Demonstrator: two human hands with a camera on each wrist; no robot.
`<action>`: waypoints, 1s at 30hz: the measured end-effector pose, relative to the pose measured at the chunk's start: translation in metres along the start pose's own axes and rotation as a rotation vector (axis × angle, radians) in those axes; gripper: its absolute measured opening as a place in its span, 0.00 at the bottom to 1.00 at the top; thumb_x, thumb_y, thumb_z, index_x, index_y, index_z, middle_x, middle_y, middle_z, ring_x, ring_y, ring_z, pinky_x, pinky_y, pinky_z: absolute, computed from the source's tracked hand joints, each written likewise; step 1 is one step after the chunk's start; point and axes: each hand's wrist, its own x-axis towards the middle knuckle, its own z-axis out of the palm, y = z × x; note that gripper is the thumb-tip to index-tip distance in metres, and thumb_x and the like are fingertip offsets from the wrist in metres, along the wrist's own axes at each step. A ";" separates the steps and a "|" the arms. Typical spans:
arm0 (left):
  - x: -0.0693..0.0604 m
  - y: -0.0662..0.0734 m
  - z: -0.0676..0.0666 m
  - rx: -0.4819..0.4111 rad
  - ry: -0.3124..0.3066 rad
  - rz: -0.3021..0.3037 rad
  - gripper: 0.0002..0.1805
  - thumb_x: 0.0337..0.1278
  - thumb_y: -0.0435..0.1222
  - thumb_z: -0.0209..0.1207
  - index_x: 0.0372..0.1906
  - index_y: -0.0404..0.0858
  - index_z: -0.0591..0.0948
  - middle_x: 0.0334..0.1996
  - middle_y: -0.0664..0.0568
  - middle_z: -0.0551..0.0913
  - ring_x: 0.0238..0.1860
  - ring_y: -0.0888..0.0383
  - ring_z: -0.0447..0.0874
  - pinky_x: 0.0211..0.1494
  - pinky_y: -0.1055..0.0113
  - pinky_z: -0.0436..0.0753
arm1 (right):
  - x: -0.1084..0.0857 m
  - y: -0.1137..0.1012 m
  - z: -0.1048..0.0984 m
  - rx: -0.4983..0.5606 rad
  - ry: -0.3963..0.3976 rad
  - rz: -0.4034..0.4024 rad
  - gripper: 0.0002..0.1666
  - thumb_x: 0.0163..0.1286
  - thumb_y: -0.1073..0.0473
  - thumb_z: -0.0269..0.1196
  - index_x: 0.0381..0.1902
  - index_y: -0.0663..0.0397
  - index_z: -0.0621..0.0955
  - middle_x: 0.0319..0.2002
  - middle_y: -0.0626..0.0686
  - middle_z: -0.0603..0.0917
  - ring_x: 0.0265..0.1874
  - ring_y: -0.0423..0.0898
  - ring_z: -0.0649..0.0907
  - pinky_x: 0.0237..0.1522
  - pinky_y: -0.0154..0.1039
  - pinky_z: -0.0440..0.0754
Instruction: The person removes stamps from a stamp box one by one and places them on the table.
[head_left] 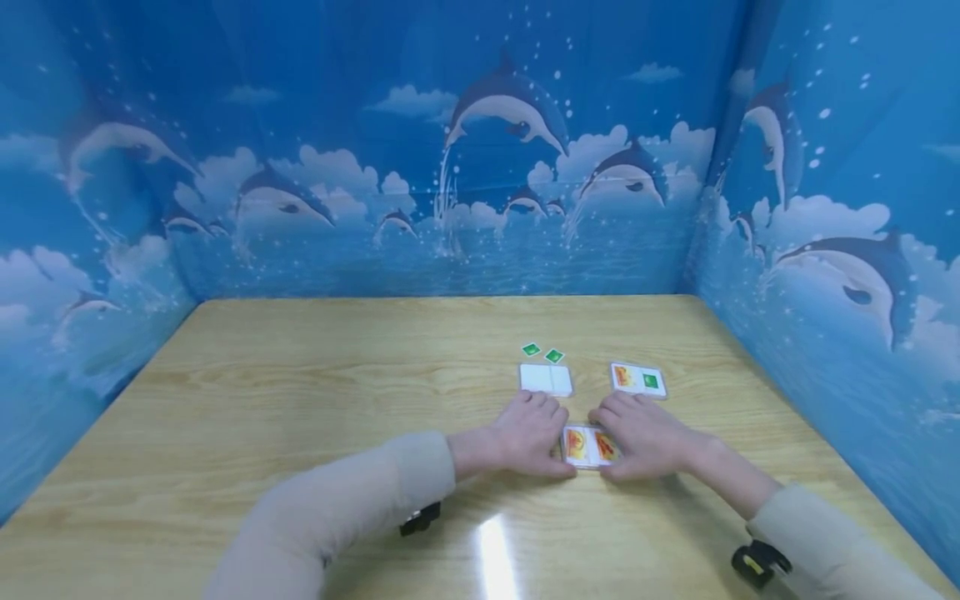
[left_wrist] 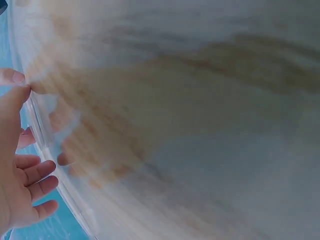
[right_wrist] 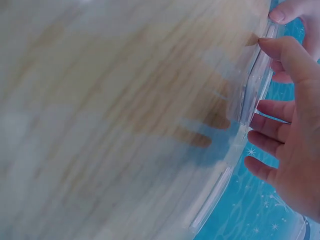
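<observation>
Low at the table's near middle lies a flat clear-edged card (head_left: 582, 446) with two orange pictures side by side. My left hand (head_left: 534, 437) holds its left end, thumb at the near edge and forefinger by the far edge. At its right end, my right hand (head_left: 645, 437) grips likewise and covers part of the right picture. Both wrist views show the thumbs almost meeting, while the other fingers of the left hand (left_wrist: 20, 175) and right hand (right_wrist: 287, 145) spread loosely beyond the card. Just past the left fingertips lies a white two-part card (head_left: 546, 380).
Beyond the right fingers is a card (head_left: 637, 380) with an orange picture and a green square. Two small green picture tiles, a left one (head_left: 531, 349) and a right one (head_left: 554, 356), lie behind the white card. Dolphin-printed curtains (head_left: 450, 208) surround the wooden table (head_left: 300, 375).
</observation>
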 end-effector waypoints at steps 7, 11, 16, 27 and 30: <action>0.001 0.000 0.002 0.018 0.003 0.027 0.37 0.51 0.69 0.45 0.48 0.42 0.74 0.39 0.55 0.74 0.42 0.59 0.68 0.48 0.65 0.67 | 0.001 0.000 0.000 0.020 -0.024 0.007 0.32 0.49 0.41 0.65 0.47 0.56 0.77 0.42 0.49 0.75 0.47 0.47 0.73 0.49 0.48 0.71; 0.002 0.000 0.002 0.033 -0.007 0.036 0.38 0.51 0.69 0.43 0.49 0.41 0.74 0.40 0.55 0.74 0.42 0.59 0.68 0.47 0.66 0.68 | 0.001 0.000 0.001 0.037 -0.026 0.009 0.31 0.48 0.42 0.66 0.46 0.55 0.78 0.42 0.48 0.75 0.46 0.46 0.73 0.49 0.48 0.71; 0.004 -0.001 0.002 0.020 -0.030 0.039 0.39 0.51 0.70 0.43 0.51 0.41 0.73 0.42 0.54 0.74 0.44 0.59 0.68 0.49 0.66 0.68 | 0.001 0.001 0.000 0.059 -0.029 0.009 0.32 0.48 0.43 0.66 0.47 0.56 0.77 0.43 0.48 0.75 0.46 0.46 0.73 0.49 0.47 0.71; 0.005 -0.002 0.003 0.008 -0.036 0.034 0.39 0.50 0.70 0.44 0.50 0.41 0.74 0.41 0.55 0.74 0.42 0.60 0.68 0.48 0.66 0.69 | -0.003 0.004 0.001 0.095 -0.039 -0.015 0.34 0.52 0.41 0.66 0.51 0.56 0.76 0.46 0.49 0.75 0.47 0.46 0.73 0.52 0.48 0.70; 0.005 -0.002 0.003 0.005 -0.038 0.031 0.39 0.50 0.70 0.44 0.49 0.41 0.74 0.40 0.55 0.73 0.41 0.60 0.68 0.48 0.66 0.69 | -0.003 0.005 -0.001 0.109 -0.048 -0.010 0.35 0.52 0.41 0.66 0.52 0.56 0.76 0.47 0.49 0.75 0.47 0.45 0.73 0.53 0.48 0.70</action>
